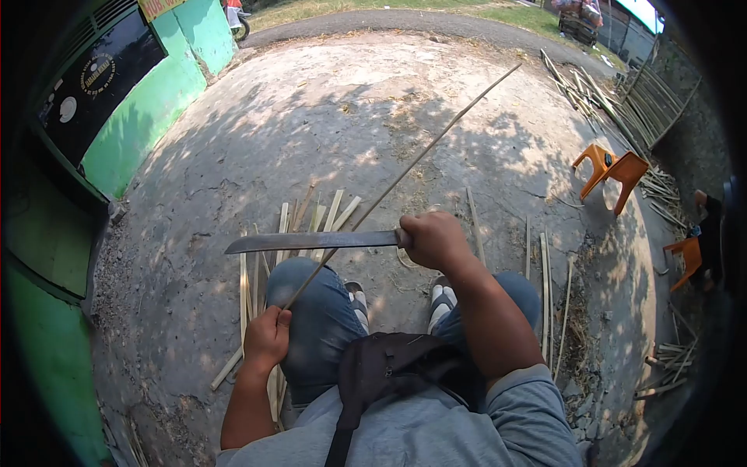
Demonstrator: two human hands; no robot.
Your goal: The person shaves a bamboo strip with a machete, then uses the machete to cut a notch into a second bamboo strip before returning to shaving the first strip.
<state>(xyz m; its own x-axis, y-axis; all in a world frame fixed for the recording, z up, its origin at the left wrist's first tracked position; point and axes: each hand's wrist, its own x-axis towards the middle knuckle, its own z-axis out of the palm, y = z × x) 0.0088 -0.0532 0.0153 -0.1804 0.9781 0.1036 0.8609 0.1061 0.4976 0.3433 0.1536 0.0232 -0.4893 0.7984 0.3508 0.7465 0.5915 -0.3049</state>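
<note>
Ground: cracked concrete yard (350, 132), split pale bamboo slats (311, 218) at frame centre.
Left hand (267, 337): clamped on long thin bamboo strip (405, 175).
Right hand (433, 240): clamped on long grey machete (311, 241).
Technique: keep blade shallow, stroke away from knees.

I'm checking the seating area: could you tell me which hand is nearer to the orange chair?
Right. The right hand grips the knife, closer to the orange chair; the left hand holds the bamboo strip farther away.

The long knife (311, 241) has a dull grey metal blade, the thin bamboo strip (405, 175) looks dry and matt, and the ground (311, 132) is rough concrete.
</note>
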